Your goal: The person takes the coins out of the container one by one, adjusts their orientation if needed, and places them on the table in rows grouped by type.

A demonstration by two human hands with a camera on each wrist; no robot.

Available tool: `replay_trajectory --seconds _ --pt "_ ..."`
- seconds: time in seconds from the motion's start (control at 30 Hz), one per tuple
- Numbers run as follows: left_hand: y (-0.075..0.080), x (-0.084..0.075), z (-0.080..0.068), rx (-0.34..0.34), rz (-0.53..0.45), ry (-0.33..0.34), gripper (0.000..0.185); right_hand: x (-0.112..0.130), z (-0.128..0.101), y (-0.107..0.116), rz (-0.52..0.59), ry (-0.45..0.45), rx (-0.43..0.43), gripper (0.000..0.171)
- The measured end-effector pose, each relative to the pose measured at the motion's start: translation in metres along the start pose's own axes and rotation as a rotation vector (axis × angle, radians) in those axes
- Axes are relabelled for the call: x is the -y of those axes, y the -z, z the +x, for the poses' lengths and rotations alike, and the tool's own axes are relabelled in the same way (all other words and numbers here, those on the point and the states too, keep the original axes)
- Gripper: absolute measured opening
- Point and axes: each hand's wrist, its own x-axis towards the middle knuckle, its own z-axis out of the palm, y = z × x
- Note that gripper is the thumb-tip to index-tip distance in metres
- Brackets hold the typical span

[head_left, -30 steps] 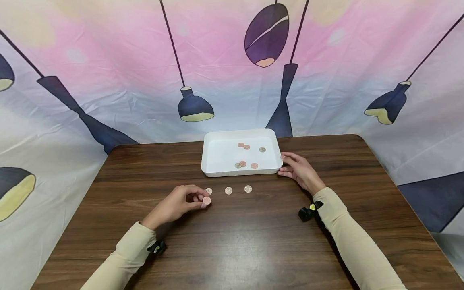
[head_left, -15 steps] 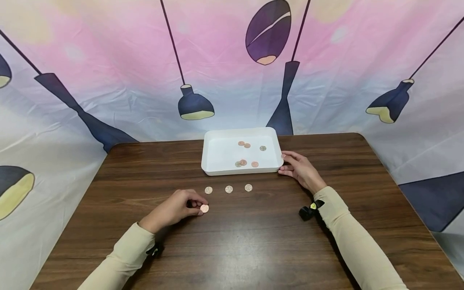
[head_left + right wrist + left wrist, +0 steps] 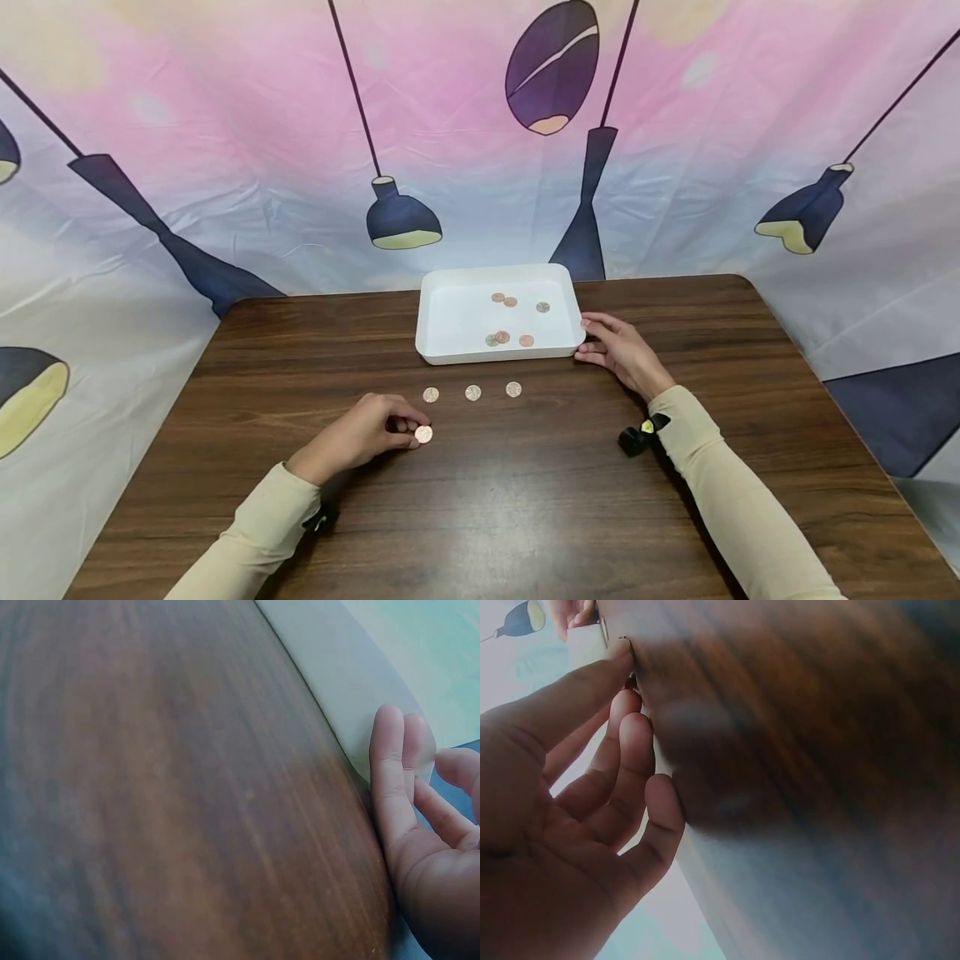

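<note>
My left hand (image 3: 411, 432) rests on the brown table (image 3: 525, 500) with curled fingers, its thumb and forefinger pinching a copper coin (image 3: 423, 434) that lies flat on the wood. Just beyond it, three coins (image 3: 472, 392) lie in a row. A white tray (image 3: 450, 329) behind them holds several coins (image 3: 502, 337). My right hand (image 3: 594, 343) lies with straight fingers against the tray's right near corner. The left wrist view shows the left hand (image 3: 622, 690) with fingertips meeting at the table. The right wrist view shows the right hand's fingers (image 3: 390, 765) against the tray wall (image 3: 337, 682).
A patterned cloth backdrop (image 3: 225, 125) hangs behind and beside the table. Bare wood (image 3: 540, 508) stretches from the coin row to the near edge. Small black wrist cameras (image 3: 633, 440) sit by both sleeves.
My left hand has drawn the copper coin back towards me, away from the left end of the coin row. The right hand and the tray have stayed put.
</note>
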Motion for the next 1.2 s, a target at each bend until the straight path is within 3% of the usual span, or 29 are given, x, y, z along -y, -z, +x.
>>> replay_trajectory --seconds 0.37,0.53,0.73,0.9,1.2 --pt "0.001 -0.004 0.003 0.031 -0.024 0.012 0.013 -0.001 -0.001 0.000 0.016 -0.004 -0.006 0.054" --pt "0.011 -0.017 0.014 0.006 -0.015 0.001 0.009 -0.002 -0.002 0.000 0.024 0.002 -0.003 0.054" --pt "0.028 -0.037 0.042 -0.046 -0.023 -0.023 0.008 -0.003 -0.002 0.001 0.034 -0.001 -0.011 0.054" --pt "0.035 -0.043 0.072 -0.093 -0.030 -0.033 0.007 -0.004 -0.002 0.001 0.047 -0.005 -0.014 0.054" --pt "0.043 -0.047 0.128 -0.179 -0.081 0.064 0.019 -0.002 -0.003 0.001 0.056 -0.002 -0.015 0.054"
